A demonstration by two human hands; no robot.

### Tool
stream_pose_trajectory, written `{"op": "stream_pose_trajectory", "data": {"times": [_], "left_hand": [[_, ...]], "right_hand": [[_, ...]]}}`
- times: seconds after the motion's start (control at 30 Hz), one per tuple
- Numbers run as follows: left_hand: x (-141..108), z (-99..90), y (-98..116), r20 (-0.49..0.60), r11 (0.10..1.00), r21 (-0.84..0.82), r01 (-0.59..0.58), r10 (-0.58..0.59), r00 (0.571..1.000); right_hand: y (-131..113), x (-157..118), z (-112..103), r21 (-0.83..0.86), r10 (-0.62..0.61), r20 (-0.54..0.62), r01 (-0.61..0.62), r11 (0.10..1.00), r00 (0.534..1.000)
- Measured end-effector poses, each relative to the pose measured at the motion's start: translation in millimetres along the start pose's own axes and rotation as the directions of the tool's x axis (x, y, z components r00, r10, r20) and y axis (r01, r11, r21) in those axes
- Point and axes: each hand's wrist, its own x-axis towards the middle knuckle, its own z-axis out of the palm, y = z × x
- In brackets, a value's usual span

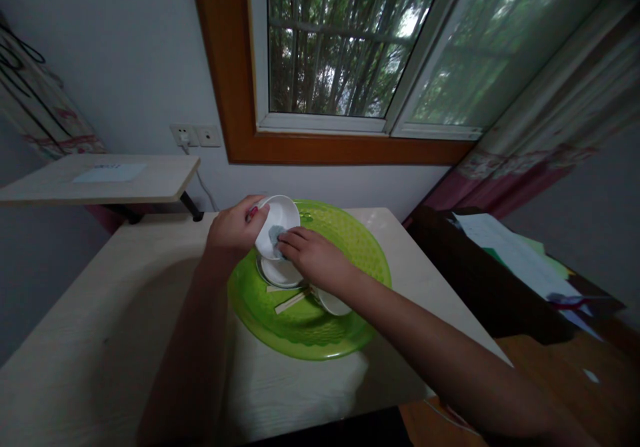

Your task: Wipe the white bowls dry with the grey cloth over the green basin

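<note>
A white bowl (pixel 281 214) is tilted toward me above a large green plastic basin (pixel 357 247). My left hand (pixel 235 228) grips the bowl by its left rim, thumb over the edge. Inside the bowl, my right hand (pixel 311 252) presses a grey scouring pad (pixel 276 236) against the wall with curled fingers. Just below lie stacked white dishes (pixel 281 274) in the basin. Beside them rest light wooden chopsticks (pixel 291 302), and another white bowl (pixel 336 304) is partly hidden under my right forearm.
The basin stands on a pale wooden table (pixel 165 300). A small raised shelf (pixel 165 177) with a paper sheet is at the left. Behind are a wall socket (pixel 184 135) and a window (pixel 345 47). Papers (pixel 520 253) and red-handled scissors (pixel 570 302) lie on dark furniture at the right.
</note>
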Motion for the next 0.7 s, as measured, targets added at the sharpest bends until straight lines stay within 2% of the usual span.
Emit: {"op": "stream_pose_trajectory", "data": {"times": [0.07, 0.17, 0.27, 0.33, 0.4, 0.47, 0.5, 0.6, 0.7], "left_hand": [[0.0, 0.3, -0.9, 0.006, 1.000, -0.007, 0.003, -0.003, 1.000], [0.4, 0.3, -2.3, 0.013, 1.000, -0.019, 0.007, -0.007, 1.000], [0.5, -0.9, -3.5, 0.013, 1.000, -0.027, 0.016, -0.015, 1.000], [0.3, -1.9, -3.7, 0.009, 0.999, -0.036, 0.015, -0.014, 1.000], [0.1, -2.2, -3.3, 0.000, 0.999, -0.053, 0.010, -0.010, 1.000], [0.2, -1.6, -2.1, -0.012, 0.997, -0.079, -0.001, 0.001, 1.000], [0.4, -1.0, -1.4, -0.014, 0.996, -0.093, -0.011, 0.010, 1.000], [0.9, 1.3, 1.3, -0.016, 0.993, -0.115, -0.037, 0.035, 0.999], [0.8, 3.2, 4.2, -0.016, 0.990, -0.128, -0.061, 0.060, 0.998]], "right_hand": [[4.7, -6.2, -7.3, -0.098, 0.012, 0.016, -0.011, 0.995, 1.000], [15.6, -14.8, -13.8, -0.118, 0.069, -0.009, -0.070, 0.991, 0.998], [32.8, -21.1, -11.6, 0.016, 0.220, -0.099, -0.220, 0.975, 0.970], [44.2, -22.9, -6.7, 0.196, 0.406, -0.152, -0.375, 0.906, 0.901], [51.6, -22.7, -1.9, 0.443, 0.607, -0.117, -0.506, 0.740, 0.786], [52.2, -20.6, 1.3, 0.704, 0.721, 0.016, -0.520, 0.483, 0.693], [49.8, -19.0, 2.0, 0.805, 0.728, 0.101, -0.485, 0.341, 0.678], [34.7, -12.7, 2.7, 0.927, 0.643, 0.303, -0.375, -0.026, 0.703], [17.5, -4.9, 5.4, 0.919, 0.573, 0.394, -0.312, -0.241, 0.718]]}}
